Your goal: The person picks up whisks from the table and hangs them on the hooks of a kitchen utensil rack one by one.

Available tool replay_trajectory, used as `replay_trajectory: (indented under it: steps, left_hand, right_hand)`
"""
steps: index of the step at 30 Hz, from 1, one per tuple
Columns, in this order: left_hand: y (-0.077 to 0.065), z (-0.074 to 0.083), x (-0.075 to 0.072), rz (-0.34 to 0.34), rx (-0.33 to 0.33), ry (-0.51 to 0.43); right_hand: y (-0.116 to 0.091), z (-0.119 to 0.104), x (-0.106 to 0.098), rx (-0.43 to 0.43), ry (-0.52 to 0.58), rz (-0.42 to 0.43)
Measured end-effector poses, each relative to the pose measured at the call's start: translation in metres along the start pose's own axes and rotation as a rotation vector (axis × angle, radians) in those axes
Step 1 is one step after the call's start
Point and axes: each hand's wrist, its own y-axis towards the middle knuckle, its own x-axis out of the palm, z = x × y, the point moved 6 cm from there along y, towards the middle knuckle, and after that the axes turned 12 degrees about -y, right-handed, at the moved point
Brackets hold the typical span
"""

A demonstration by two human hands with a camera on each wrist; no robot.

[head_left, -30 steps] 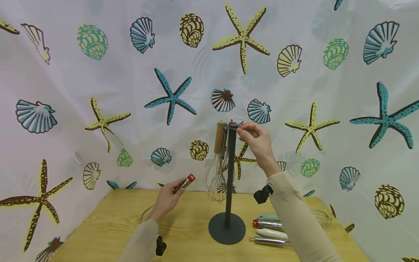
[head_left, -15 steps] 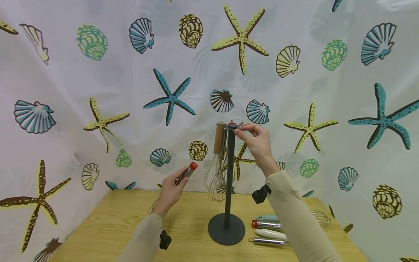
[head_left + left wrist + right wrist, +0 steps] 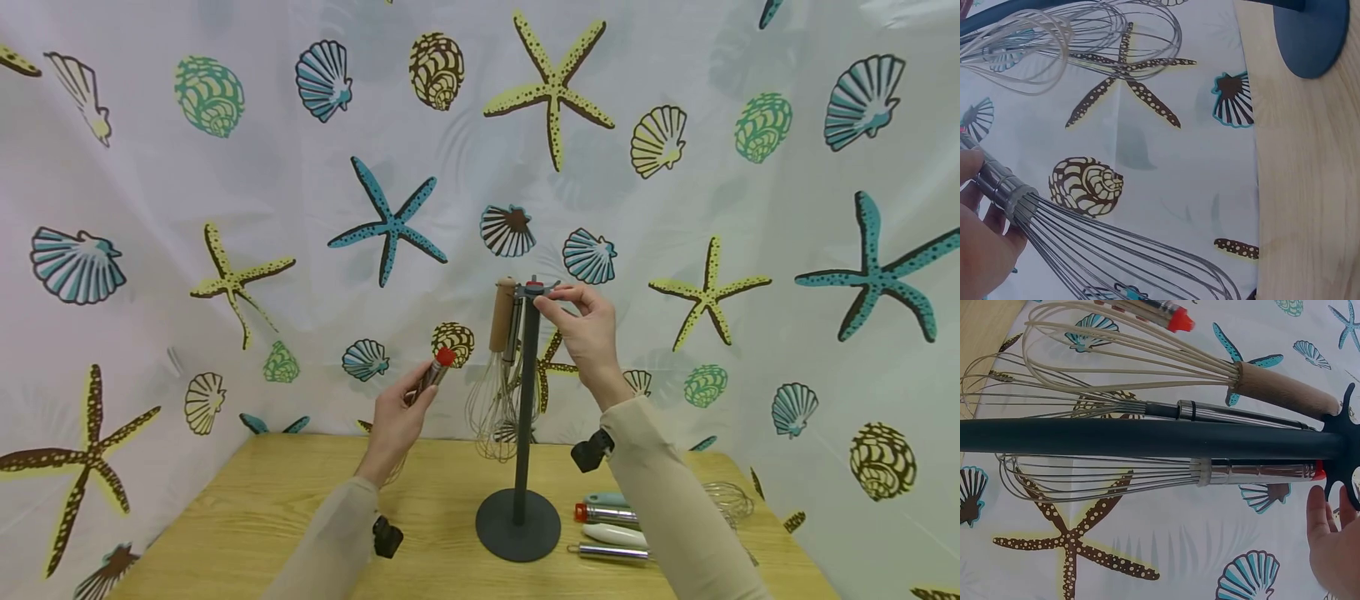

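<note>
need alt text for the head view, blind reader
A left hand holds a red-ended whisk beside a dark stand of hanging whisks; the right hand grips the stand's hooked top. More utensils lie on the wooden table.

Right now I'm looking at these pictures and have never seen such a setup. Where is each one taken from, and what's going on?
There's no robot here, just a person working bare-handed. The widest picture comes from a camera worn on the head; the other two come from black cameras on the wrists, one watching each side's work. The left hand holds a metal whisk with a red-ended handle. The right hand pinches a dark stand at its hooked top, where a wooden-handled whisk, a slim metal whisk and a red-tipped whisk hang. More whisks lie on the wooden table, partly hidden by the right sleeve.
</note>
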Motion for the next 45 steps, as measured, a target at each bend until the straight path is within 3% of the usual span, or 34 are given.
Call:
replay_trajectory:
  steps: [8,15,18,22,25,33,38,45]
  left_hand:
    - [0.005,0.012,0.007,-0.006,-0.048,-0.052]
    - [0.013,0.030,0.016,-0.025,0.008,-0.146]
    - [0.010,0.051,0.019,-0.037,0.020,-0.154]
    - [0.012,0.055,0.021,-0.040,0.036,-0.165]
    - [0.017,0.044,0.023,-0.030,0.047,-0.178]
    - [0.010,0.078,0.031,-0.012,0.084,-0.230]
    - [0.013,0.068,0.036,0.008,0.042,-0.266]
    - [0.009,0.060,0.040,0.021,0.048,-0.275]
  right_hand:
    - [-0.002,0.003,-0.002,-0.024,-0.014,0.029]
    - [-0.002,0.004,-0.005,-0.017,0.000,0.032]
    - [-0.002,0.004,-0.006,-0.029,0.002,0.032]
    - [-0.001,0.003,-0.008,-0.035,-0.005,0.031]
    - [0.001,0.004,-0.008,-0.027,-0.012,0.028]
    - [0.002,0.002,-0.006,-0.029,-0.002,0.016]
    - [0.001,0.001,-0.005,-0.031,0.012,0.032]
    - [-0.002,0.003,0.000,-0.023,0.032,0.027]
